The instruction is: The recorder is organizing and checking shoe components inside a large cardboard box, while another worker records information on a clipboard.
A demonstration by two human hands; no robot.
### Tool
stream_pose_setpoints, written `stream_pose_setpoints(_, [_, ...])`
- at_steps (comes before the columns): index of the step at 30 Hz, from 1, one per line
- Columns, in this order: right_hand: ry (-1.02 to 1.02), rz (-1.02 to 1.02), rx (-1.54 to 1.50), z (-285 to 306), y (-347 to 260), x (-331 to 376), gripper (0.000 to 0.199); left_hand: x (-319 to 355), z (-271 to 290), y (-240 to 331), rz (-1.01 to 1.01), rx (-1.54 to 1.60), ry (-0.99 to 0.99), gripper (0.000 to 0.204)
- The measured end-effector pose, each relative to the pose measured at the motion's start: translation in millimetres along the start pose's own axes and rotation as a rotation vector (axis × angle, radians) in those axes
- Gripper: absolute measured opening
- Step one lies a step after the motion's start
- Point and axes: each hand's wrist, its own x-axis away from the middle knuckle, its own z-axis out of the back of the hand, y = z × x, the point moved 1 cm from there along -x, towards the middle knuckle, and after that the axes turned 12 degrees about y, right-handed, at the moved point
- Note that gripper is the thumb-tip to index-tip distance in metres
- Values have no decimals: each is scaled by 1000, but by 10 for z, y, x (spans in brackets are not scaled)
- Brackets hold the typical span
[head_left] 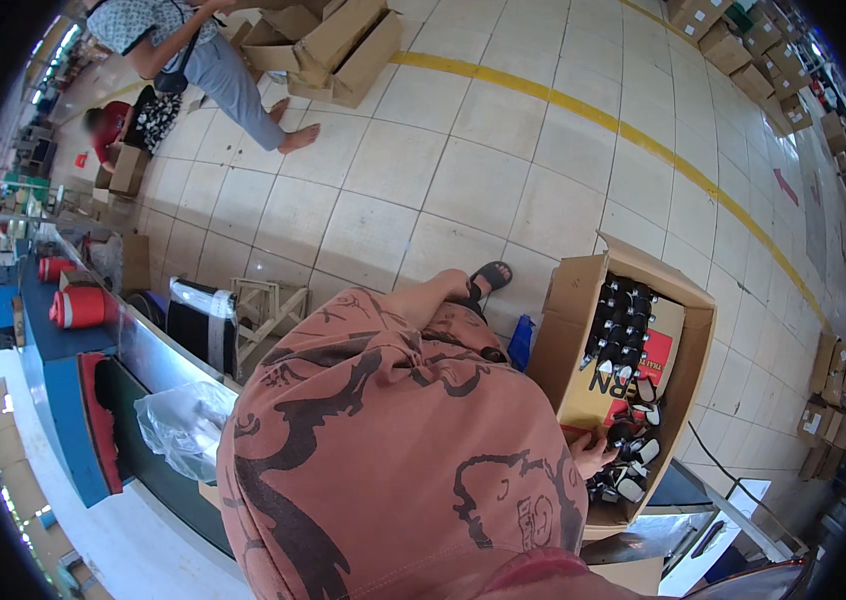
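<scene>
My right hand (pixel 593 455) reaches into an open cardboard box (pixel 565 300) at my right side. Its fingers curl against a small dark rounded piece (pixel 621 432); part of the hand is hidden by my shirt. Around it lie several loose black pieces with white ends (pixel 633 485), too small to name. Farther up in the same box, more black pieces (pixel 623 315) stand in close rows over a yellow and red printed cardboard sheet (pixel 583 405). My left hand is out of sight.
To my left runs a workbench with a dark green surface (pixel 158 425), a clear plastic bag (pixel 183 420) and a red jug (pixel 78 307). A barefoot person (pixel 233 90) stands by open cartons (pixel 343 50); another person (pixel 115 130) is low down behind. A metal frame (pixel 743 515) is at lower right.
</scene>
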Motion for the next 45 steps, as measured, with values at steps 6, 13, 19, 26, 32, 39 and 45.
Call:
stream_pose_setpoints(6, [-19,-30,-56,32,-9,5,26,21,-9,-70,-5,-24,-23,32])
stream_pose_setpoints(13, [-13,-4,-60,-2,-10,-42,26,38,41,-144,40,-11,-58,35])
stream_pose_setpoints(19, [-3,-11,-26,-31,3,-8,27,62,42,-38,43,-32,-72,37])
stream_pose_setpoints(26, [-13,-16,8,-21,43,12,28,71,46,-28,42,-42,-86,38])
stream_pose_setpoints(32, [-23,-40,-12,14,-9,-4,27,49,31,-48,28,-51,-102,37])
stream_pose_setpoints(39, [-36,-72,-49,13,-34,-21,25,48,25,-68,60,-52,-103,38])
stream_pose_setpoints(45, [-6,-29,-56,34,-68,-23,25,30,-22,-116,41,12,-6,31])
